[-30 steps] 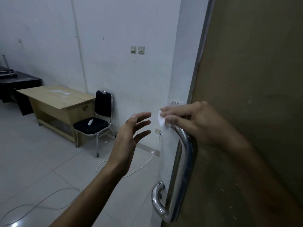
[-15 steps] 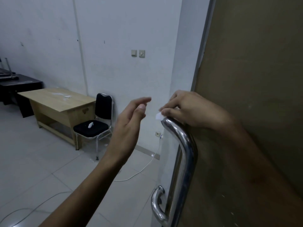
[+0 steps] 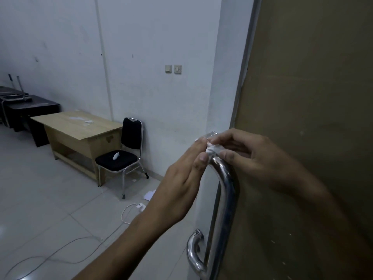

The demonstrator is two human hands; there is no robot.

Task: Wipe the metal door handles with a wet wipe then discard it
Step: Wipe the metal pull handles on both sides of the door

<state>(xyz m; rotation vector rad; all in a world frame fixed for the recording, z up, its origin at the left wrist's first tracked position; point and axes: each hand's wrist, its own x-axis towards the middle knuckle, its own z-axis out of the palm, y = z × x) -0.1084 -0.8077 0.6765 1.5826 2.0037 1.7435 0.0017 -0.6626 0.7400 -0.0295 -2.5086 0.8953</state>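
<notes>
The wet wipe (image 3: 213, 148) is a small, crumpled white piece at the very top of the metal door handle (image 3: 224, 199), where the steel bar bends toward the brown door (image 3: 302, 98). Both hands meet on it. The right hand (image 3: 252, 156) comes from the door side and its fingers and thumb are curled around the wipe, pinching it against the top bend of the handle. The left hand (image 3: 181, 190) comes from the room side; its fingertips touch the wipe from the other side and seem to pinch it too, with the fingers mostly straight and close together. How firmly the left hand holds it cannot be told.

The handle is a long upright bar, shiny along its length, with its lower curve near the bottom edge of the view. A second small curved handle (image 3: 193, 253) shows beside it at the door's edge.

As a judgement, the task is in the wiping part and not near the end: the wipe is only at the top of the bar, so the long lower part may still need wiping, and no bin for discarding is visible.

Farther away stand a black chair (image 3: 125, 150) and a wooden desk (image 3: 80, 130) against the white wall (image 3: 151, 47), and a white cable (image 3: 129, 215) lies on the tiled floor (image 3: 40, 209).
</notes>
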